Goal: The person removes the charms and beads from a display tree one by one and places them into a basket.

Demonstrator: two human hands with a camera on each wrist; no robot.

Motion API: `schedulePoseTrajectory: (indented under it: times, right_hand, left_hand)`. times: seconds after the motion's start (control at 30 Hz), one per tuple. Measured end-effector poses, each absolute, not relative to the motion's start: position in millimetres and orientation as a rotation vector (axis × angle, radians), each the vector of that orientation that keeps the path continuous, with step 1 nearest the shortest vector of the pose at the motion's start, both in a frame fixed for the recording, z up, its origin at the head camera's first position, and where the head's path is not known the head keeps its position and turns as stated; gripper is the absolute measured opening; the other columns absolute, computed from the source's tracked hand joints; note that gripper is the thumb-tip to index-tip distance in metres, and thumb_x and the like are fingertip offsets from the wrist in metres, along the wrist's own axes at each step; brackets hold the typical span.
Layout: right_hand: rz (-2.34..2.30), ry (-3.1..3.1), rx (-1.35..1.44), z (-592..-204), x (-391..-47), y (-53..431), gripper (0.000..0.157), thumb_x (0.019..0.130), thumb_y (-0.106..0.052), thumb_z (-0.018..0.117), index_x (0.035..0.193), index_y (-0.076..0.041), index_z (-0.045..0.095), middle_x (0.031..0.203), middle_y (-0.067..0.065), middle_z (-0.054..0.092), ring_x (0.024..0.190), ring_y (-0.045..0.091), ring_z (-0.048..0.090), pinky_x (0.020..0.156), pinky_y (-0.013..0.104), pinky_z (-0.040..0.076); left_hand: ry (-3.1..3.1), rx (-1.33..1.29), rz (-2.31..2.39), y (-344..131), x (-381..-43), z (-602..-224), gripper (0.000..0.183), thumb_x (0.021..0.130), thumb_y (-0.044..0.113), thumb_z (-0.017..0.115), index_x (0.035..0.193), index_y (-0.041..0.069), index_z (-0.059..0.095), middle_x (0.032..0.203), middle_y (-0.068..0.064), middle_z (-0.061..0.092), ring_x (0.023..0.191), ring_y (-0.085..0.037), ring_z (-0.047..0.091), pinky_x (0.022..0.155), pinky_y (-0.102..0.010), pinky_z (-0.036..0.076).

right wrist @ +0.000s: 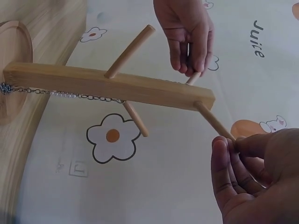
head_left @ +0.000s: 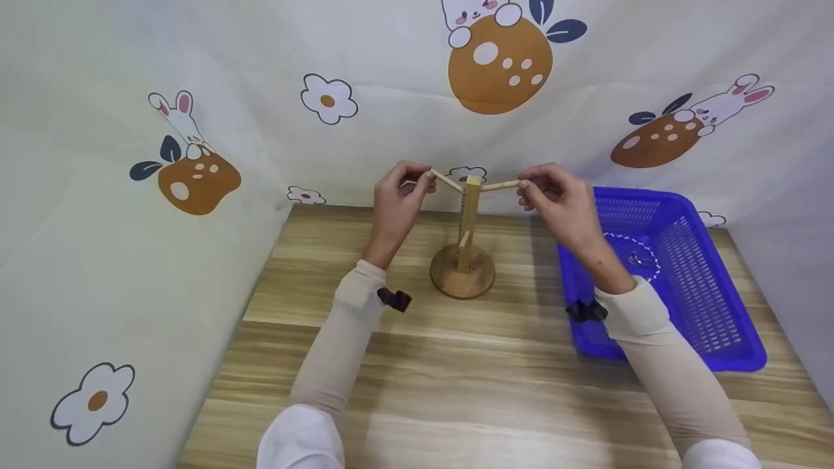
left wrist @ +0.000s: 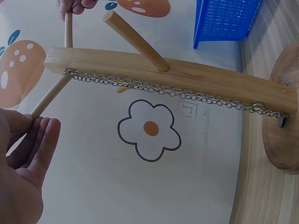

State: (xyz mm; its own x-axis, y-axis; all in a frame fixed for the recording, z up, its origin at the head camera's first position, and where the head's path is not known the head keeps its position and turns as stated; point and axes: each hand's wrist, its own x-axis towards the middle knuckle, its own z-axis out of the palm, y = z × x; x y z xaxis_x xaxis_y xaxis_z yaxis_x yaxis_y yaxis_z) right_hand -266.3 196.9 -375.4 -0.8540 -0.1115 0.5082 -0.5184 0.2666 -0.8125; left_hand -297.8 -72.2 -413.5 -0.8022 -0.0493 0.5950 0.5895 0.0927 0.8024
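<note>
A wooden jewelry stand (head_left: 470, 221) stands upright on its round base (head_left: 453, 281), with thin pegs jutting from its post. My left hand (head_left: 399, 205) pinches the end of the upper left peg (head_left: 447, 180) between thumb and fingertips. On the other side, my right hand (head_left: 565, 205) pinches the tip of the upper right peg (head_left: 500, 186). A silver chain (left wrist: 163, 88) hangs along the post from near the left peg in the left wrist view. Another chain with pale beads (right wrist: 70, 94) hangs from a lower peg (right wrist: 135, 119) in the right wrist view.
To the right sits a blue plastic basket (head_left: 723, 361), partly behind my right forearm. Inside it lies a beaded necklace (head_left: 656, 264). A patterned cloth wall (head_left: 384, 130) rises behind and beside the wood-grain table (head_left: 469, 391).
</note>
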Motion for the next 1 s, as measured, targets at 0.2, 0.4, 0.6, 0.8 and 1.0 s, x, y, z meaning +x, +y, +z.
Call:
schedulePoseTrajectory:
  times: [0.2, 0.4, 0.6, 0.8, 1.0]
  right_hand:
    - [1.642, -2.168, 0.595, -377.3, -260.8, 198.8, 0.015, 0.101, -0.001, 0.072, 0.109, 0.011, 0.074, 0.086, 0.023, 0.074, 0.071, 0.007, 0.071, 0.064, 0.021, 0.065]
    - [1.681, -2.146, 0.618, -378.3, -251.9, 199.4, 0.014, 0.103, -0.001, 0.069, 0.108, 0.01, 0.074, 0.087, 0.016, 0.076, 0.075, 0.011, 0.074, 0.067, 0.026, 0.067]
    - [1.688, -2.144, 0.66, -378.3, -243.7, 196.1, 0.011, 0.102, 0.0, 0.069, 0.107, 0.009, 0.074, 0.087, 0.019, 0.076, 0.075, 0.017, 0.076, 0.066, 0.025, 0.067]
    - [1.678, -2.162, 0.73, -377.1, -236.0, 190.2, 0.011, 0.101, 0.001, 0.069, 0.108, 0.009, 0.073, 0.088, 0.019, 0.076, 0.072, 0.009, 0.073, 0.064, 0.024, 0.066]
    - [1.704, -2.174, 0.774, -376.2, -230.6, 181.9, 0.008, 0.1, 0.003, 0.071, 0.106, 0.008, 0.073, 0.089, 0.008, 0.077, 0.072, 0.019, 0.075, 0.065, 0.026, 0.067]
  left_hand:
    - [-1.896, -0.497, -1.817, -65.2, -306.0, -410.9, 0.011, 0.102, -0.001, 0.069, 0.108, -0.01, 0.071, 0.099, -0.021, 0.072, 0.089, -0.03, 0.076, 0.082, -0.034, 0.07]
    - [-1.943, -0.483, -1.821, -58.5, -314.6, -406.4, 0.011, 0.103, 0.001, 0.069, 0.109, -0.008, 0.071, 0.1, -0.02, 0.074, 0.09, -0.034, 0.076, 0.082, -0.032, 0.07]
    - [-1.983, -0.488, -1.828, -51.9, -323.9, -402.4, 0.012, 0.104, 0.001, 0.067, 0.111, -0.007, 0.072, 0.1, -0.019, 0.074, 0.088, -0.023, 0.075, 0.081, -0.033, 0.069]
    - [-2.044, -0.479, -1.851, -47.0, -329.4, -397.3, 0.013, 0.105, 0.005, 0.068, 0.112, -0.005, 0.073, 0.101, -0.016, 0.075, 0.088, -0.021, 0.075, 0.082, -0.032, 0.069]
    - [-2.097, -0.485, -1.916, -40.8, -334.8, -394.0, 0.016, 0.105, 0.007, 0.068, 0.115, -0.004, 0.073, 0.103, -0.014, 0.075, 0.089, -0.019, 0.074, 0.084, -0.03, 0.068]
